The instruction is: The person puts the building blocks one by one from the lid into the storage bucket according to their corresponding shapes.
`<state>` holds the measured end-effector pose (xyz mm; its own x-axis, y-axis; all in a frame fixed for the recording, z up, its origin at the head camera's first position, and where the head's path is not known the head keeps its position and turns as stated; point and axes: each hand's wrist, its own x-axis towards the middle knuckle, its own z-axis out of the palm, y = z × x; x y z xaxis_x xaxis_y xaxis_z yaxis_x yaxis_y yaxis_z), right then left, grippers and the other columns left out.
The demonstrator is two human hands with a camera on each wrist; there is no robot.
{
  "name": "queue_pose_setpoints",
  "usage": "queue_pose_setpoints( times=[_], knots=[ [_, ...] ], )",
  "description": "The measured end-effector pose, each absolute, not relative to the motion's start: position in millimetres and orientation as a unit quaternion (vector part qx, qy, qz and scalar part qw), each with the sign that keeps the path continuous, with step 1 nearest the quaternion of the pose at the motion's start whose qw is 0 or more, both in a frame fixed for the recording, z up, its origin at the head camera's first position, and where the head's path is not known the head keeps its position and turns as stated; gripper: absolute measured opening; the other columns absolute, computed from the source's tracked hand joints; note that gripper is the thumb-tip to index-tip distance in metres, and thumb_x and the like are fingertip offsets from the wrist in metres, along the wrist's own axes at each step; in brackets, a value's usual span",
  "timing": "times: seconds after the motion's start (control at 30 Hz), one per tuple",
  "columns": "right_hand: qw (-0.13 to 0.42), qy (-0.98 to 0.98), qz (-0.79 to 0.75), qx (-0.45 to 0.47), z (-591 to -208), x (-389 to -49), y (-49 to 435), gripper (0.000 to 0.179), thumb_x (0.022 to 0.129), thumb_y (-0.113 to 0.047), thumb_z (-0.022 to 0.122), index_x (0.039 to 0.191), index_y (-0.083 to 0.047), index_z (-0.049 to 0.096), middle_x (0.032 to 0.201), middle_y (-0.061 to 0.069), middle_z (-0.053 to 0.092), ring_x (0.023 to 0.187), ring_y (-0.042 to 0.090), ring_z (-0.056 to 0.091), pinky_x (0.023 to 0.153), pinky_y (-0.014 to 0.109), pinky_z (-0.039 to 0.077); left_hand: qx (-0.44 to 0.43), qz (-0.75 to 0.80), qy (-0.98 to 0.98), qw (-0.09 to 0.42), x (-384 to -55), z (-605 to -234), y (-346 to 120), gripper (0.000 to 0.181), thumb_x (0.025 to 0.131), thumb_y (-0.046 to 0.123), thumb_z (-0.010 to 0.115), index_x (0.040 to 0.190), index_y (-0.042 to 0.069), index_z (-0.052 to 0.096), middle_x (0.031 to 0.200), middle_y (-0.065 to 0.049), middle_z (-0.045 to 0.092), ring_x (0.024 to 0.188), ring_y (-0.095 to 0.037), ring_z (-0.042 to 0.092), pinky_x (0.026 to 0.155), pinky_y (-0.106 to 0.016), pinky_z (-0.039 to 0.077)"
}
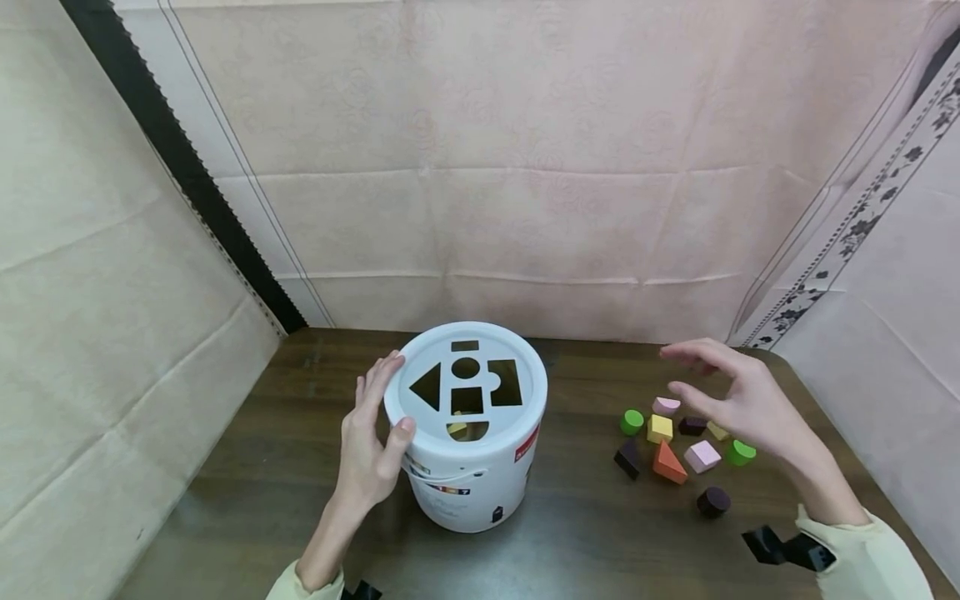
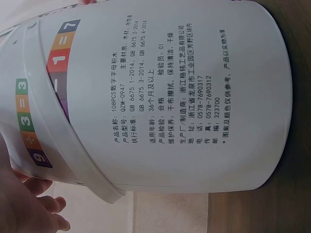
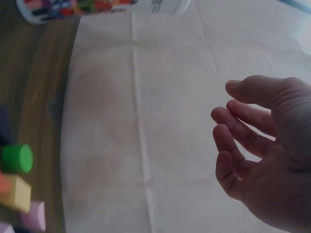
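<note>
Head view: a dark wooden table stands in a corner hung with pale, creased cloth. The left hand rests against the left side of a white bucket, fingers along its rim and thumb on the lid edge, lightly cupping it. The lid has cut-out holes: triangle, circle, squares, a half-circle. The right hand hovers with fingers spread and relaxed, holding nothing, just above a loose cluster of wooden blocks: a yellow cube, an orange triangle, a pink square, two green cylinders and several dark pieces.

Left wrist view: the bucket's wall fills the frame, with printed text and coloured number squares; fingertips show at its rim.

Right wrist view: the right hand hangs loosely curled before the cloth; a green cylinder and a yellow block lie blurred well to its left.
</note>
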<state>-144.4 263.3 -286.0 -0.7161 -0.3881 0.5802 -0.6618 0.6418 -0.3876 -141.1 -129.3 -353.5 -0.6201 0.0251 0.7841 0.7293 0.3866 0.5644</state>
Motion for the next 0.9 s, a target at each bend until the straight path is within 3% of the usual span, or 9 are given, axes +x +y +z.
queue_pose_setpoints(
  times=[0.13,0.4,0.57,0.9],
  knots=[
    [0.239,-0.884,0.300,0.268,-291,-137,276,0.045,0.065,0.014,0.071,0.106,-0.002,0.061,0.100,0.005,0.061,0.087,0.002,0.050,0.074,0.013,0.034,-0.249,-0.494,-0.753,0.357,-139,-351,-128,0.060,0.087,0.042,0.048,0.123,-0.006,0.048,0.125,-0.024,0.047,0.118,-0.043,0.037,0.097,-0.061,0.011],
    [0.228,-0.888,0.344,0.203,-343,-143,329,0.047,0.069,0.009,0.072,0.112,-0.008,0.061,0.102,0.003,0.062,0.090,0.002,0.052,0.074,0.013,0.036,-0.251,-0.482,-0.757,0.362,-152,-371,-135,0.069,0.086,0.052,0.046,0.127,-0.002,0.048,0.129,-0.019,0.047,0.122,-0.040,0.034,0.096,-0.062,0.010],
    [0.213,-0.891,0.371,0.149,-360,-135,347,0.040,0.073,0.003,0.071,0.111,-0.006,0.061,0.097,-0.003,0.064,0.081,0.005,0.056,0.064,0.015,0.040,-0.249,-0.481,-0.758,0.364,-156,-377,-137,0.069,0.085,0.054,0.046,0.127,-0.001,0.048,0.130,-0.017,0.047,0.123,-0.038,0.034,0.097,-0.060,0.010],
    [0.221,-0.882,0.397,0.120,-394,-131,381,0.037,0.073,0.006,0.070,0.108,0.001,0.060,0.094,-0.005,0.065,0.074,0.008,0.057,0.059,0.015,0.042,-0.255,-0.486,-0.753,0.364,-142,-355,-130,0.065,0.087,0.048,0.047,0.124,-0.005,0.048,0.126,-0.023,0.048,0.119,-0.043,0.036,0.097,-0.061,0.011]
  ],
)
